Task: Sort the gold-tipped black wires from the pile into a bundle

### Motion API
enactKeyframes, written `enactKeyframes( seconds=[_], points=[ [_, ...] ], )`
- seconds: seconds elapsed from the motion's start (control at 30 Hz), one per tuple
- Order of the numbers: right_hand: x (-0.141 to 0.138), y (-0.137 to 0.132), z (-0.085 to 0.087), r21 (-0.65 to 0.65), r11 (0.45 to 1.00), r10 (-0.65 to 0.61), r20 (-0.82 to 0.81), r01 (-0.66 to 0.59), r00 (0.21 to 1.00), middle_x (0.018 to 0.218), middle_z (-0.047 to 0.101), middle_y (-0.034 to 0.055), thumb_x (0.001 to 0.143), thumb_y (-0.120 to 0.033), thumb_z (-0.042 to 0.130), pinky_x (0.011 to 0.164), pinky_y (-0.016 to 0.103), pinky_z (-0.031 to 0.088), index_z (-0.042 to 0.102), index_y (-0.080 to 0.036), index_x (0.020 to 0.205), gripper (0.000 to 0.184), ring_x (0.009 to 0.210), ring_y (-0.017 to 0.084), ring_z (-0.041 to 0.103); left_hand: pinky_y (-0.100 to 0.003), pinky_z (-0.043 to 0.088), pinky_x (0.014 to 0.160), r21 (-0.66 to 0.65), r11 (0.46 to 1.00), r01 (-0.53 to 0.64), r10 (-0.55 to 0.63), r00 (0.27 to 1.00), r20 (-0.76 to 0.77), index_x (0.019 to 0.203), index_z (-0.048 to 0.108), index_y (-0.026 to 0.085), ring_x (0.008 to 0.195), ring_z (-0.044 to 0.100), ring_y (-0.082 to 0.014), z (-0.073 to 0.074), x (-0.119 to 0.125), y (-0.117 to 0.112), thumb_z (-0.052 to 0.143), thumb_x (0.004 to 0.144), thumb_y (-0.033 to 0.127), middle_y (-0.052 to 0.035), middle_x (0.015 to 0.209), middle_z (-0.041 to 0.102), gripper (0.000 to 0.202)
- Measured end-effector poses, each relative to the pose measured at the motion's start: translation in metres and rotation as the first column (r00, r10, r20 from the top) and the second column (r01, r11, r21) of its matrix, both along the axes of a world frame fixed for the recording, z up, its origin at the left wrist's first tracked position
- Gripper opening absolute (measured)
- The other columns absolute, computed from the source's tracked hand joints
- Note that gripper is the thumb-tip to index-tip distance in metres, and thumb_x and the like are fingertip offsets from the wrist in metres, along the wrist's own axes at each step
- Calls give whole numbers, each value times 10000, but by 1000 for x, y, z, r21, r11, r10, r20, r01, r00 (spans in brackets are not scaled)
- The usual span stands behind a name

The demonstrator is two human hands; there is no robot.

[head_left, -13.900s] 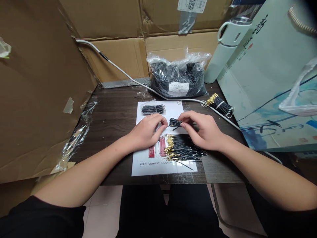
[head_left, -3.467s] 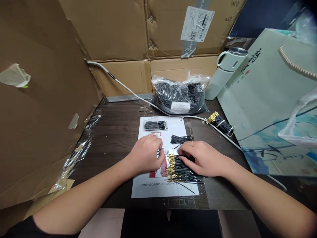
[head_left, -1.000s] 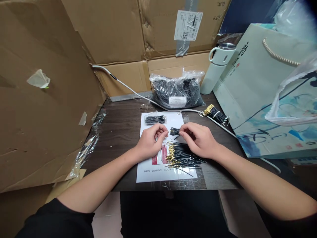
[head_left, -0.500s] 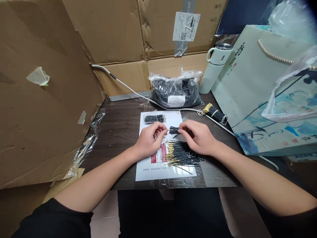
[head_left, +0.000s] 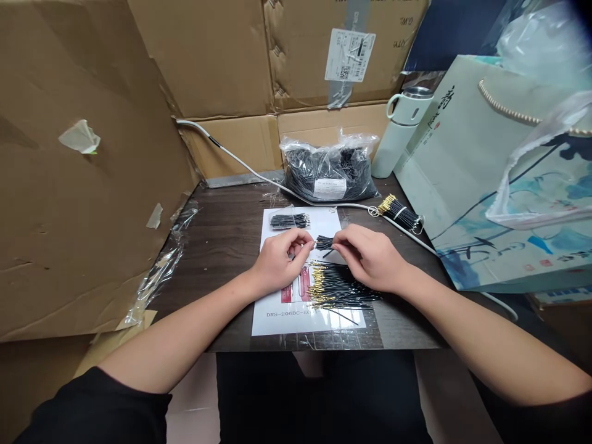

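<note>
My left hand (head_left: 283, 259) is closed in a pinch above the printed sheet (head_left: 272, 324); what its fingertips hold is too small to make out. Facing it, my right hand (head_left: 372, 259) is also pinched closed, its fingertips at the right end of a small bunch of short black pieces (head_left: 324, 242). Whether it grips one of them is hidden. Just below both hands spreads a pile of black wires (head_left: 345, 288) with gold terminals at their left ends. Behind my left hand lies another bunch of short black pieces (head_left: 290, 221).
A tied bundle of black wires (head_left: 401, 214) with gold ends lies at the right, beside a grey cable (head_left: 259, 177) crossing the table. Behind stand a clear bag of black parts (head_left: 329, 166) and a pale green bottle (head_left: 395, 145). Cardboard (head_left: 83, 216) walls the left, a paper bag (head_left: 462, 185) the right.
The camera view has shifted slightly. Both hands keep nearly the same pinched pose, and the thin gold-tipped piece between them shows less now.
</note>
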State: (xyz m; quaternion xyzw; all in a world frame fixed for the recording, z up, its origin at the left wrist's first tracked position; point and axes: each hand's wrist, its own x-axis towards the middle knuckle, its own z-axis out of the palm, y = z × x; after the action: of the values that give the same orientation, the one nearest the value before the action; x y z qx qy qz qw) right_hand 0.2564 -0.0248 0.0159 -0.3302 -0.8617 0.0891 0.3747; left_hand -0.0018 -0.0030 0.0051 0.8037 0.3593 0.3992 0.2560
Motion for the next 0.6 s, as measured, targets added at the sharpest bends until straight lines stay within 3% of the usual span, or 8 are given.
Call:
enactKeyframes(
  seconds=[0.27, 0.6],
  points=[
    [-1, 5, -2, -75, 997, -36, -58, 32, 998, 920, 697, 44, 1116, -202, 583, 723, 342, 483, 638, -193, 1042, 92, 782, 173, 618, -246, 546, 712, 186, 982, 37, -33, 999, -28, 1058, 755, 170, 731, 672, -111, 3, -1, 2, 709, 1037, 188, -15, 909, 786, 54],
    [-2, 4, -5, -131, 991, 2, -54, -9, 999, 906, 663, 36, 1109, -197, 587, 723, 341, 469, 651, -189, 1060, 82, 784, 168, 596, -270, 598, 771, 218, 974, 69, -66, 998, -19, 1063, 780, 165, 798, 747, -137, 3, 1, -1, 720, 1045, 194, -32, 962, 823, 69]
  ],
)
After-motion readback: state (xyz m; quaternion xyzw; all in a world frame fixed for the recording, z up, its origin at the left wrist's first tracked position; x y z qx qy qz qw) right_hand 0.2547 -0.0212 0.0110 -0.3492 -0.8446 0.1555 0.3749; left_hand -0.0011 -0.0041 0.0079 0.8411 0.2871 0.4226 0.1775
